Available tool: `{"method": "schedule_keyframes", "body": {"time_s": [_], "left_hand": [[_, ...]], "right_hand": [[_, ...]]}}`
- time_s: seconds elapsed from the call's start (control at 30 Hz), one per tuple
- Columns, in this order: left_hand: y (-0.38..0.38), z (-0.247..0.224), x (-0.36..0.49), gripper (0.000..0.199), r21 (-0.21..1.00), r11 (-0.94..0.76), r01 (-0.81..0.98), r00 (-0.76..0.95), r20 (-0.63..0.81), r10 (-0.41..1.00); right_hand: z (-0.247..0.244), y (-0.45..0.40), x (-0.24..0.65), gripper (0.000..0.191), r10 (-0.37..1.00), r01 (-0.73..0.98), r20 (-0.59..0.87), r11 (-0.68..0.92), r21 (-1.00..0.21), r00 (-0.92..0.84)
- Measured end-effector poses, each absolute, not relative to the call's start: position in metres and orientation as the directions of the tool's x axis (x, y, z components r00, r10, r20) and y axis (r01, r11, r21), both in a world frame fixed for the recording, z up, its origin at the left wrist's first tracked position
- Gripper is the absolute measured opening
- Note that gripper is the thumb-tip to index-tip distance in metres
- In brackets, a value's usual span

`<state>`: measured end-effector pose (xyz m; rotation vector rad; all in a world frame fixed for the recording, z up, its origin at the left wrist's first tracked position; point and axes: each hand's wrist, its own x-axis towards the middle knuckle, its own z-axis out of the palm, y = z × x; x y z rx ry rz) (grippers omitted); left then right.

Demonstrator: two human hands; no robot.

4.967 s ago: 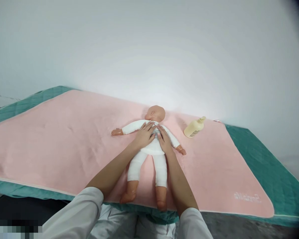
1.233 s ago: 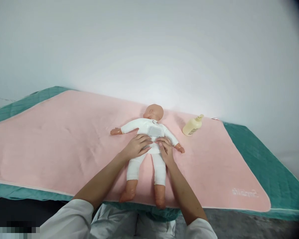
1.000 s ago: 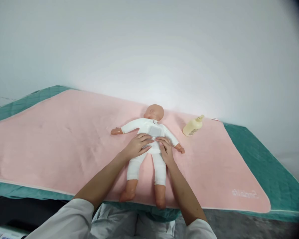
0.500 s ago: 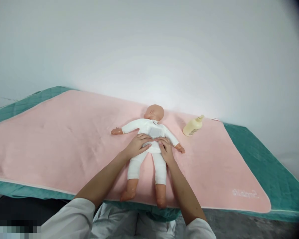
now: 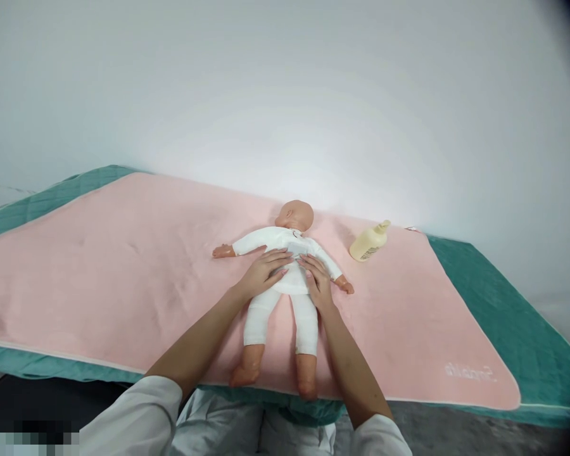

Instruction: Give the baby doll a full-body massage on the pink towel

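Observation:
A baby doll (image 5: 292,282) in a white top and white leggings lies with its arms spread and its head turned to the left. My left hand (image 5: 265,273) rests on the left side of its torso, fingers stretched out across the cloth. On the other side of the torso lies my right hand (image 5: 317,278), also with extended fingers. Both sets of fingertips nearly meet at the middle, over the lower edge of a pale grey patch (image 5: 296,247) on the top. Neither hand grips anything.
The doll lies on a pink mat (image 5: 123,272) over a green quilted cover (image 5: 503,304). To the right of the doll a pale yellow pump bottle (image 5: 369,243) lies tilted on its side. Behind the bed rises a white wall (image 5: 285,95).
Both hands have slid slightly up the doll's torso, so their fingertips now cover the lower part of the grey patch. The doll and the bottle have stayed put.

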<state>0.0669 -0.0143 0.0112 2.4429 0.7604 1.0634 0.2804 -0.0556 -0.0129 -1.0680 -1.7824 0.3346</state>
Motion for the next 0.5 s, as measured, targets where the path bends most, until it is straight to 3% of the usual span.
{"method": "schedule_keyframes", "body": {"time_s": [0.5], "left_hand": [[-0.014, 0.0083, 0.0683, 0.034, 0.518, -0.764, 0.384, 0.592, 0.496, 0.634]], "right_hand": [[-0.0147, -0.0581, 0.2796, 0.035, 0.814, 0.512, 0.57, 0.539, -0.669, -0.112]]}}
